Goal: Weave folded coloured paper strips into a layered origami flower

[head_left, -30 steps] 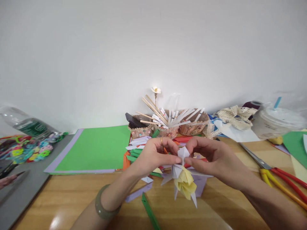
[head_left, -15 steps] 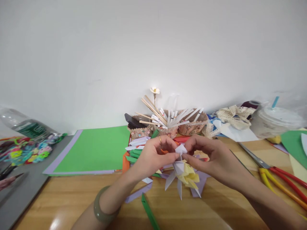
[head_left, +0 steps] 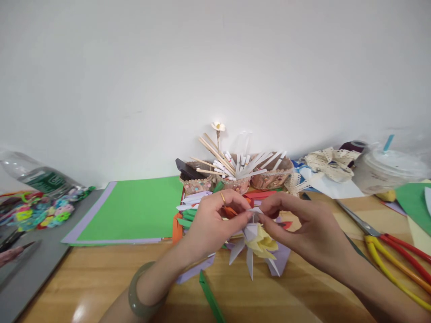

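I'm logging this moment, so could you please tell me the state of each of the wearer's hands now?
Left hand: closed, pinching the white end of the folded paper piece.
Right hand: closed, pinching the same white end.

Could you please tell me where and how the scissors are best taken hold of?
Probably by the red and yellow handles, coming from the near right: the scissors lie with their blades pointing away to the far left, so a grip there should keep clear of them.

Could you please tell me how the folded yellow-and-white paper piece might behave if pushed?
The paper piece is probably light, being folded from thin sheets. Its creased white spikes look fairly stiff but might bend. Its open yellow folds could crush easily.
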`<state>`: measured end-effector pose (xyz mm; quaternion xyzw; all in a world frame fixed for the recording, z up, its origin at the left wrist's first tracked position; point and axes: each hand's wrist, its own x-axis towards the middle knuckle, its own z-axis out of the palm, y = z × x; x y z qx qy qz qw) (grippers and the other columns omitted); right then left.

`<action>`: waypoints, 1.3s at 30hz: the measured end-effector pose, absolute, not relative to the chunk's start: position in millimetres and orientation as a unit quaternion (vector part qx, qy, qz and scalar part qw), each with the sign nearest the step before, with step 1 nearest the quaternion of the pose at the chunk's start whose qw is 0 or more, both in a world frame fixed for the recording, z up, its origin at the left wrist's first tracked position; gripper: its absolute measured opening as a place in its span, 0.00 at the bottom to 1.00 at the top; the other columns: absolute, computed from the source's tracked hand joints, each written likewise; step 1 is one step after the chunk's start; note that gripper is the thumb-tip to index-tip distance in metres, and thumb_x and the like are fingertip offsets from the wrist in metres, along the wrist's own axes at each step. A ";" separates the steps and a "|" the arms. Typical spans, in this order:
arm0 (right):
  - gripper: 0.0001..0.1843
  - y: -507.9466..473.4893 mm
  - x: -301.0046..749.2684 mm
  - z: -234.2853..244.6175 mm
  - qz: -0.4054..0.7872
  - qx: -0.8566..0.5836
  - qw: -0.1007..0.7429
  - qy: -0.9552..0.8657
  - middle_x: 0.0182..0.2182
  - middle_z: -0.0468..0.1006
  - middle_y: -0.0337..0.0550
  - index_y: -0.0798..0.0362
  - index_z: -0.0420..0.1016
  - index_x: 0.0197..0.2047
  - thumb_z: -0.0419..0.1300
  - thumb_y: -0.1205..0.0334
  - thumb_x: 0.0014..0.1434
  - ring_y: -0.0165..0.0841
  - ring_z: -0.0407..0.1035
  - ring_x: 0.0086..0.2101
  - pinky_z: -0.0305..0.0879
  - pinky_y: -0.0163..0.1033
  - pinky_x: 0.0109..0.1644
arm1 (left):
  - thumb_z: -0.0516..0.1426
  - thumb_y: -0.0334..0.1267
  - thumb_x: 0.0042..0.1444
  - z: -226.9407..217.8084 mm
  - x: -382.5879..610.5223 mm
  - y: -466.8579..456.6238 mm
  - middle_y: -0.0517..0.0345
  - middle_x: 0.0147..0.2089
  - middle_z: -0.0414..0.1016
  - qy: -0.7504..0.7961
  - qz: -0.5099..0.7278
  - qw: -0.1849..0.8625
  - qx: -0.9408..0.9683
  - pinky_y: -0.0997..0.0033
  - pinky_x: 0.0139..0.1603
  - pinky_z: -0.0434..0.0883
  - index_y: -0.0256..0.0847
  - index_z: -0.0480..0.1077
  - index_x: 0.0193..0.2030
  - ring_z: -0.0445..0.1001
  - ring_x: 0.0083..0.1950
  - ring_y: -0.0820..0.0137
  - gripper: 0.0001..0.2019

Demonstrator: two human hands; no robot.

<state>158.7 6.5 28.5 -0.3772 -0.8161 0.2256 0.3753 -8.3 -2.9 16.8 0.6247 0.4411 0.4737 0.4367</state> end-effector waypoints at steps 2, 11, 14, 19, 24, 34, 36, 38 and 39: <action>0.06 6.3 158.7 28.3 0.216 -0.379 0.374 -0.819 0.19 0.73 0.35 0.51 0.67 0.25 0.55 0.68 0.52 0.26 0.67 0.20 0.63 0.30 0.24 | 0.58 0.31 0.47 16.5 -8.3 -2.6 0.60 0.26 0.71 0.445 0.469 0.416 0.640 0.79 0.26 0.66 0.37 0.68 0.26 0.69 0.27 0.76 0.02; 0.07 1.7 157.4 20.9 0.029 -0.328 0.387 -0.861 0.19 0.73 0.36 0.52 0.65 0.27 0.53 0.72 0.53 0.26 0.66 0.20 0.59 0.31 0.24 | 0.56 0.27 0.45 14.0 -7.9 -4.3 0.62 0.27 0.72 0.475 0.452 0.382 0.651 0.80 0.29 0.68 0.39 0.68 0.29 0.70 0.28 0.77 0.05; 0.07 2.0 159.1 21.0 0.026 -0.331 0.389 -0.859 0.20 0.73 0.36 0.51 0.64 0.28 0.53 0.72 0.53 0.26 0.65 0.20 0.59 0.31 0.24 | 0.57 0.31 0.46 15.7 -10.4 -2.8 0.61 0.28 0.74 0.490 0.431 0.416 0.633 0.78 0.30 0.68 0.38 0.69 0.30 0.71 0.29 0.76 0.03; 0.07 4.2 161.4 17.9 -0.011 -0.314 0.380 -0.870 0.19 0.73 0.36 0.51 0.65 0.27 0.54 0.71 0.55 0.27 0.66 0.20 0.57 0.32 0.24 | 0.57 0.29 0.46 14.4 -13.0 -2.3 0.62 0.24 0.72 0.494 0.416 0.380 0.662 0.77 0.29 0.67 0.37 0.69 0.24 0.69 0.27 0.76 0.02; 0.07 8.2 163.5 17.1 -0.008 -0.314 0.350 -0.883 0.19 0.73 0.37 0.52 0.66 0.27 0.53 0.70 0.55 0.27 0.67 0.20 0.58 0.32 0.23 | 0.57 0.30 0.47 13.5 -13.9 -2.4 0.62 0.24 0.71 0.487 0.421 0.326 0.692 0.76 0.31 0.66 0.38 0.69 0.24 0.68 0.28 0.75 0.03; 0.14 14.8 167.4 14.1 -0.072 -0.213 0.426 -0.876 0.37 0.78 0.48 0.50 0.64 0.35 0.55 0.79 0.51 0.36 0.71 0.40 0.68 0.41 0.40 | 0.58 0.37 0.50 13.9 -16.0 7.0 0.57 0.36 0.75 0.401 0.436 0.608 0.529 0.76 0.40 0.67 0.38 0.74 0.38 0.71 0.38 0.73 0.09; 0.15 16.0 167.2 12.7 -0.106 -0.225 0.433 -0.866 0.36 0.76 0.48 0.50 0.66 0.35 0.56 0.80 0.50 0.37 0.70 0.38 0.67 0.42 0.39 | 0.60 0.36 0.49 12.0 -13.4 6.4 0.57 0.36 0.75 0.390 0.439 0.614 0.528 0.75 0.38 0.68 0.38 0.74 0.38 0.71 0.37 0.73 0.09; 0.14 16.4 166.8 12.5 -0.125 -0.245 0.434 -0.858 0.33 0.75 0.46 0.49 0.66 0.34 0.57 0.79 0.50 0.35 0.69 0.34 0.66 0.41 0.36 | 0.60 0.35 0.49 11.3 -11.4 5.7 0.57 0.36 0.75 0.382 0.465 0.593 0.536 0.76 0.36 0.68 0.40 0.74 0.38 0.71 0.36 0.74 0.09; 0.14 16.3 166.5 13.0 -0.129 -0.254 0.434 -0.855 0.32 0.74 0.45 0.49 0.66 0.35 0.57 0.78 0.50 0.34 0.69 0.33 0.66 0.40 0.35 | 0.59 0.34 0.49 11.2 -10.9 5.4 0.58 0.35 0.75 0.380 0.480 0.573 0.546 0.76 0.35 0.68 0.40 0.73 0.37 0.71 0.36 0.73 0.08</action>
